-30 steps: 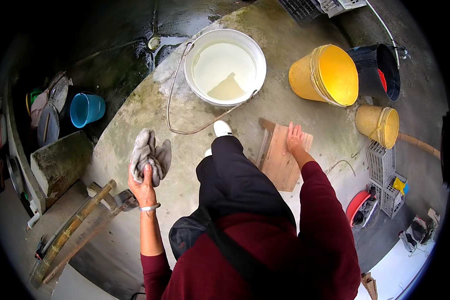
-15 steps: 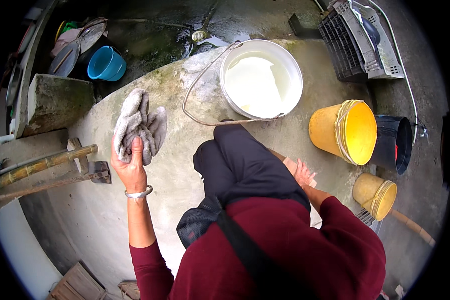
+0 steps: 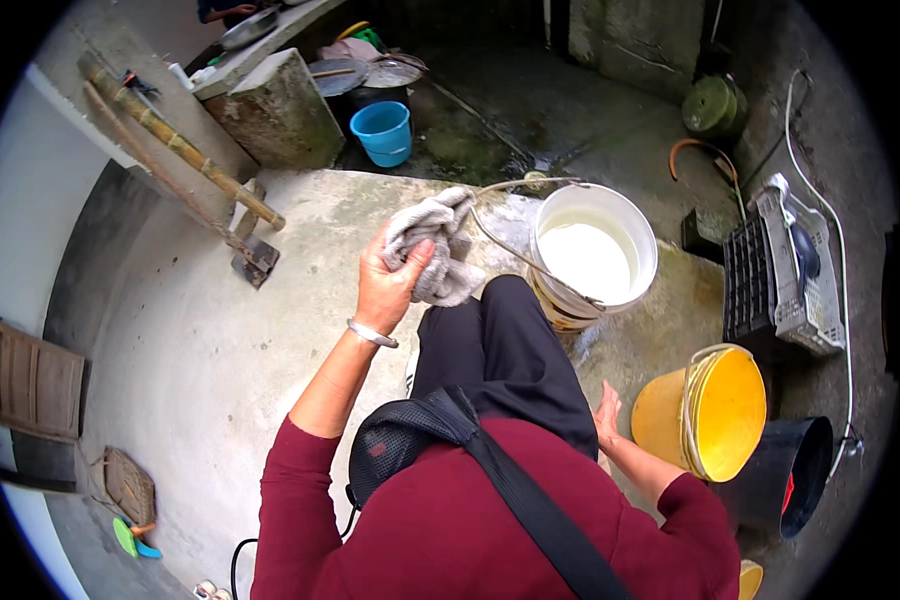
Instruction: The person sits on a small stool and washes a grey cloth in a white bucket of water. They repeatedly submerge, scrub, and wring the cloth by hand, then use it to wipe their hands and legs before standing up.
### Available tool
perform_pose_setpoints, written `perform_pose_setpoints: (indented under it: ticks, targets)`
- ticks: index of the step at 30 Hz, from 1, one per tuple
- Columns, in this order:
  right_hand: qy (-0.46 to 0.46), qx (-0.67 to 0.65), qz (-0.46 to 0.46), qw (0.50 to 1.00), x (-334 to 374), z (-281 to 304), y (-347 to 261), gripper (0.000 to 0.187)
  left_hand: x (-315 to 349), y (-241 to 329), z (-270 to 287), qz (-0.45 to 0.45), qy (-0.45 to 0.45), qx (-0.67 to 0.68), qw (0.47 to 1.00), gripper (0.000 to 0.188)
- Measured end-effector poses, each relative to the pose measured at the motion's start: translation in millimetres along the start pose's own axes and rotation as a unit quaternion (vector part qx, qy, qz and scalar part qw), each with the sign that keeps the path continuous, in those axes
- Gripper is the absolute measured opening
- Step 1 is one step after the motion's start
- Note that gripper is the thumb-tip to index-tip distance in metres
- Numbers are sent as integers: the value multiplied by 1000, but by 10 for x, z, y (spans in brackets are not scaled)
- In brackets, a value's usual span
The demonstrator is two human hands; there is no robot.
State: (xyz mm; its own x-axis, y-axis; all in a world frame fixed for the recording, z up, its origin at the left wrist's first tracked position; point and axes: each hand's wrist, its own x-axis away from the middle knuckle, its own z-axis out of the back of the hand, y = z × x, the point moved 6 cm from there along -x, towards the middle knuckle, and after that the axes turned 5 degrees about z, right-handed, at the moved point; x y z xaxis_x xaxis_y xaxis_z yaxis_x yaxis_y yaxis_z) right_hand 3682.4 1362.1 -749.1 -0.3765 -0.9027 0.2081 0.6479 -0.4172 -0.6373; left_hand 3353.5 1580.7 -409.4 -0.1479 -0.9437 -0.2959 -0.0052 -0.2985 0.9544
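My left hand (image 3: pixel 388 285) is closed round a bunched grey cloth (image 3: pixel 432 262), thumb on top, raised in front of my knees. A metal bracelet circles that wrist. Just beyond and to the right of the cloth stands a white bucket (image 3: pixel 548 238) with cloudy pale liquid inside. Its wire handle lies tilted over on the left side, partly behind the cloth. My right hand (image 3: pixel 607 412) is low beside my right thigh, fingers stretched out and nothing seen in it. A yellow bucket (image 3: pixel 665 420) is nearest to that hand.
Right of me are a black bucket (image 3: pixel 815 470) and grey plastic crates (image 3: pixel 815 310). A blue bucket (image 3: pixel 382 135) sits beyond the concrete ledge, on wet floor. At left, a bamboo pole (image 3: pixel 190 150) leans beside a long-handled tool. Another person's sleeve (image 3: pixel 215 8) shows far left.
My view has swung leftward, so the buckets appear farther right. The cloth, still in my left hand, is closer to the white bucket. My right hand stays low by my thigh.
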Motion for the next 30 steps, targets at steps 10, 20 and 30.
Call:
perform_pose_setpoints:
  ticks: [10,20,30]
  targets:
    - [-445,-161,370,800,519,-168,-3375,71,658,304,644,28,86,-47,995,30]
    - [-637,-171,232,715,1150,-942,-3710,59,1097,458,1293,52,183,-72,979,31]
    - [-592,-188,349,702,1085,-762,-3869,57,932,298,1279,40,155,-63,985,32]
